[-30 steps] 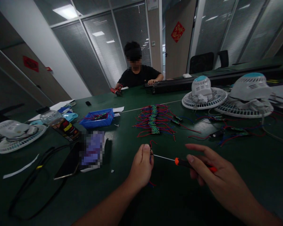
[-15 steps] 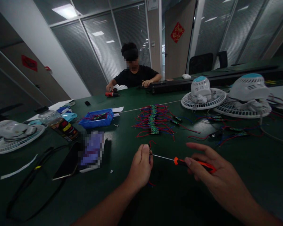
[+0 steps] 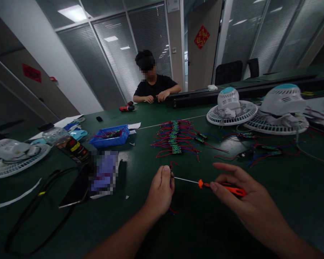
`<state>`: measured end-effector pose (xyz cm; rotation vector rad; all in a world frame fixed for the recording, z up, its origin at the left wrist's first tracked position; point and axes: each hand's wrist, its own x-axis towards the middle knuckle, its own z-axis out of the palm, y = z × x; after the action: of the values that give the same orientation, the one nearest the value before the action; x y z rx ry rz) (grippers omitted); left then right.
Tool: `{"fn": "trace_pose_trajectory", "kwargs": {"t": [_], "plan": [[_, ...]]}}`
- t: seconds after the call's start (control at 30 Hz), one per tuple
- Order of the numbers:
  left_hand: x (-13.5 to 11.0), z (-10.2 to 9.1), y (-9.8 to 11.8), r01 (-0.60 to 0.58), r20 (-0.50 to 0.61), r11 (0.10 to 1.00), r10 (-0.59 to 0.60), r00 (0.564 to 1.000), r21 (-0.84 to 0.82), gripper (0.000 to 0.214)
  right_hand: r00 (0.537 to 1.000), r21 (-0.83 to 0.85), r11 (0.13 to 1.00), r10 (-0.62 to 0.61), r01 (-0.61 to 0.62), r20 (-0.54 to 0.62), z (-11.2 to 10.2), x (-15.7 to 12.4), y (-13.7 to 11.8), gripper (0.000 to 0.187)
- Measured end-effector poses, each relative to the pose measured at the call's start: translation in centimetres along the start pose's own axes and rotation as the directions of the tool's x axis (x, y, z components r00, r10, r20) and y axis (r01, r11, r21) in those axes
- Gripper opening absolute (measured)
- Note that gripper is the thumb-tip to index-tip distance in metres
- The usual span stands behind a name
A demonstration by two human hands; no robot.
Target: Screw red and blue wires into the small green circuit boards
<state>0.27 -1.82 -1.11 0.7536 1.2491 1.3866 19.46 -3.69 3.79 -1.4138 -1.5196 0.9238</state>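
My left hand [image 3: 160, 189] is closed around a small circuit board [image 3: 172, 172], mostly hidden by the fingers. Red and blue wires stick out above and below the fist. In my right hand [image 3: 250, 198] is a screwdriver [image 3: 236, 190] with an orange and black handle, held between thumb and fingers with the index finger stretched out. Its thin metal shaft points left, and the tip meets the board at my left fingers. Just beyond my hands lies a row of green circuit boards [image 3: 175, 138] with red and blue wires.
A blue bin [image 3: 109, 141] holds more wired boards. Left are a bottle [image 3: 67, 144], a phone [image 3: 75, 187], a black cable and a fan part [image 3: 18, 156]. Two white fan units [image 3: 282, 102] stand right, near loose boards [image 3: 270, 149]. Across the table, a person sits near a red power tool [image 3: 126, 108].
The person across has let go of the red power tool and brought both hands together. My right thumb and fingers have shifted slightly on the screwdriver handle; my left hand has barely moved.
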Motion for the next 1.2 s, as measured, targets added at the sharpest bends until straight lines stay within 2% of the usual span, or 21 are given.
{"fn": "trace_pose_trajectory", "kwargs": {"t": [0.27, 0.47, 0.57, 0.67, 0.77, 0.9, 1.2], "plan": [[0.0, -0.1, -0.1, -0.007, -0.006, 1.000, 0.007, 1.000, 0.022, 0.044, 1.000, -0.060, 0.998, -0.010, 0.010, 0.000, -0.1, 0.0, 0.6, 0.045], [-0.2, 0.2, 0.3, -0.011, 0.005, 1.000, 0.010, 1.000, 0.014, 0.046, 0.986, -0.090, 0.990, -0.098, 0.111, 0.133, -0.4, -0.2, 1.0, 0.046], [-0.2, 0.2, 0.3, -0.006, 0.000, 1.000, 0.006, 1.000, 0.014, 0.046, 0.981, -0.114, 0.987, -0.088, 0.109, 0.174, -0.5, -0.4, 1.1, 0.051], [-0.2, 0.1, 0.2, -0.010, 0.000, 0.999, 0.010, 1.000, 0.035, 0.047, 0.986, -0.169, 0.981, -0.070, 0.095, 0.149, -0.5, -0.4, 0.9, 0.053], [-0.2, 0.1, 0.2, -0.003, -0.004, 0.999, 0.003, 1.000, 0.041, 0.048, 0.986, -0.215, 0.967, -0.114, 0.138, 0.120, -0.4, -0.3, 0.6, 0.052], [-0.3, 0.1, 0.2, -0.012, 0.014, 0.999, 0.011, 1.000, 0.048, 0.047, 0.981, -0.221, 0.957, -0.172, 0.188, 0.090, -0.4, -0.3, 0.5, 0.047], [-0.5, 0.3, 0.6, -0.001, 0.017, 0.999, 0.001, 1.000, 0.041, 0.047, 0.985, -0.206, 0.964, -0.156, 0.167, 0.071, -0.3, -0.3, 0.6, 0.048]]}}
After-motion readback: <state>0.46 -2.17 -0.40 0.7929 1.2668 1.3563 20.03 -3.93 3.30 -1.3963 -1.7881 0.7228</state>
